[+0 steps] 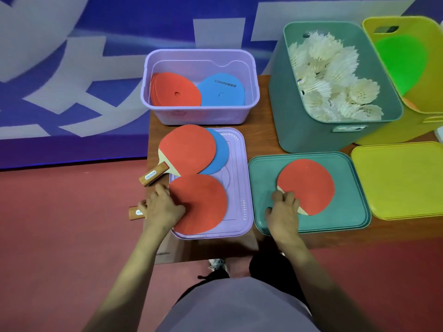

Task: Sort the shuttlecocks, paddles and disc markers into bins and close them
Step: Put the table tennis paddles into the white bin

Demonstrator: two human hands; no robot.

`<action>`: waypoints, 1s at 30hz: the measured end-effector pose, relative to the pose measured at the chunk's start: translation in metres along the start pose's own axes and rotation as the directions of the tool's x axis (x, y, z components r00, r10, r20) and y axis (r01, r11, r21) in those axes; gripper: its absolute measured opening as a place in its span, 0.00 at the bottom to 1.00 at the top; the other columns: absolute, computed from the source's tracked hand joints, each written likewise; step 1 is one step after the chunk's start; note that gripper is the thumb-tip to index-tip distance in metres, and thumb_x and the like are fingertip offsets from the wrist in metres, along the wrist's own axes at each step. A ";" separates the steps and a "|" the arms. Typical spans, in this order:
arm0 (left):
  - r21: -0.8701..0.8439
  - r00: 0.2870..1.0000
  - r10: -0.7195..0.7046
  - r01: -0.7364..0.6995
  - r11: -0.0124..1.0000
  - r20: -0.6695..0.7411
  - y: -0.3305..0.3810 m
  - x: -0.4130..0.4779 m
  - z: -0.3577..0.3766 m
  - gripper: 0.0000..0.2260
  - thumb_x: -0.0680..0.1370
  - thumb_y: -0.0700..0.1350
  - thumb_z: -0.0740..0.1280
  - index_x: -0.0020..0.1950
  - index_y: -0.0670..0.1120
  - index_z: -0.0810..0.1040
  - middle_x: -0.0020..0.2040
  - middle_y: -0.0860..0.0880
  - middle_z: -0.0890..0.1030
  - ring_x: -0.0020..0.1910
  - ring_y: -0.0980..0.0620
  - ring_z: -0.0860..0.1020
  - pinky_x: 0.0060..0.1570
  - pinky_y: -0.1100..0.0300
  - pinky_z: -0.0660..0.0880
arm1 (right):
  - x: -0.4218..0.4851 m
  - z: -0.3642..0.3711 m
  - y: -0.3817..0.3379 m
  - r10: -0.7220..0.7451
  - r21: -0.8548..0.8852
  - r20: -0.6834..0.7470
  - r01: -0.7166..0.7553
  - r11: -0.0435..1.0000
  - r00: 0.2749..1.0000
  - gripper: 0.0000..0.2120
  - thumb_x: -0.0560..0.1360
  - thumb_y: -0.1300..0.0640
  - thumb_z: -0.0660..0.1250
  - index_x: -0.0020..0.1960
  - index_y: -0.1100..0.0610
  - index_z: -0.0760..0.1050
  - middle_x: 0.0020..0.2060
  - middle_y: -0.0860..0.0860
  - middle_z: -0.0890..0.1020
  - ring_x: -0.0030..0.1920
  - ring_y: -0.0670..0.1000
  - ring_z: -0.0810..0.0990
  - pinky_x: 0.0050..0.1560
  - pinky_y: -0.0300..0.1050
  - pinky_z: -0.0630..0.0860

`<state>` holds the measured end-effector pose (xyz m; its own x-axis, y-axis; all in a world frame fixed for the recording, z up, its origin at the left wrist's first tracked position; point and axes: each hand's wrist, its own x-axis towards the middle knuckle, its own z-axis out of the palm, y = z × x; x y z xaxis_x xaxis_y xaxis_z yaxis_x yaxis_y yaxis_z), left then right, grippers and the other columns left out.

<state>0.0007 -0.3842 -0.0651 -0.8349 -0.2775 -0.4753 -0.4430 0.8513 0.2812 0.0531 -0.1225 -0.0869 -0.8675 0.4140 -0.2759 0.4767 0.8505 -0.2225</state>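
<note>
While the left hand (pixel 160 208) curls its fingers round the neck of the near red paddle (pixel 200 204), whose blade lies on the purple lid (pixel 242 188) with the handle end poking out to the hand's left, the right hand (pixel 284 213) closes over the handle of the lone red paddle (pixel 305 185) lying flat on the teal lid (pixel 347 212). A third red paddle (pixel 187 150) rests farther back on the purple lid, overlapping a blue disc (pixel 220 154). Behind stand the purple bin (pixel 201 113) of disc markers (pixel 177 92), the teal bin (pixel 294 121) of shuttlecocks (pixel 330 75) and the yellow bin (pixel 434 87). The yellow lid (pixel 402 180) lies beside the teal one.
</note>
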 end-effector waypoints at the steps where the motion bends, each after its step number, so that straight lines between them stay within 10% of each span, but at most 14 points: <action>1: 0.017 1.000 0.009 -0.009 1.000 0.005 0.006 0.002 -0.004 0.23 0.66 0.44 0.68 0.58 0.44 0.63 0.58 0.43 0.73 0.62 0.41 0.70 0.66 0.47 0.55 | 0.000 0.000 0.000 0.004 0.026 -0.031 -0.003 1.000 1.000 0.18 0.70 0.66 0.65 0.60 0.62 0.71 0.57 0.60 0.68 0.57 0.61 0.65 0.55 0.53 0.67; 10: 0.238 0.906 0.422 -0.417 0.877 0.035 0.052 0.007 -0.040 0.07 0.73 0.40 0.67 0.49 0.46 0.74 0.44 0.45 0.80 0.51 0.42 0.75 0.48 0.54 0.61 | -0.015 0.002 0.026 0.201 0.245 -0.117 -0.168 0.955 0.973 0.19 0.64 0.65 0.71 0.51 0.67 0.68 0.50 0.65 0.70 0.52 0.66 0.68 0.55 0.60 0.65; 17: -0.161 0.837 0.535 -0.516 0.841 0.114 0.087 -0.006 -0.044 0.10 0.65 0.34 0.73 0.39 0.45 0.75 0.37 0.44 0.80 0.39 0.44 0.76 0.40 0.53 0.71 | -0.015 -0.012 0.029 0.296 0.467 0.125 -0.320 0.824 0.947 0.34 0.73 0.62 0.63 0.73 0.62 0.48 0.60 0.64 0.68 0.55 0.66 0.74 0.55 0.54 0.70; 26: -0.613 0.750 0.662 -0.528 0.588 -0.011 0.126 -0.036 -0.030 0.10 0.69 0.32 0.73 0.46 0.41 0.76 0.34 0.51 0.77 0.33 0.59 0.72 0.37 0.66 0.69 | -0.020 -0.053 0.023 0.369 0.978 0.188 -0.209 0.019 0.910 0.24 0.75 0.72 0.57 0.64 0.52 0.58 0.46 0.49 0.71 0.43 0.47 0.72 0.34 0.30 0.72; 30: -0.789 0.760 0.649 -0.415 0.453 -0.027 0.158 -0.060 -0.025 0.14 0.71 0.32 0.70 0.53 0.44 0.75 0.30 0.56 0.79 0.27 0.63 0.73 0.29 0.71 0.70 | -0.036 -0.075 0.032 0.420 1.000 -0.022 0.023 0.001 0.907 0.32 0.76 0.71 0.59 0.72 0.48 0.54 0.46 0.48 0.69 0.44 0.44 0.70 0.38 0.30 0.71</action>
<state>-0.0276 -0.2441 0.0291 -0.9313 0.3291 -0.1563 -0.1120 0.1494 0.9824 0.0892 -0.0862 -0.0137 -0.5900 0.7398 -0.3235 0.1231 -0.3136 -0.9416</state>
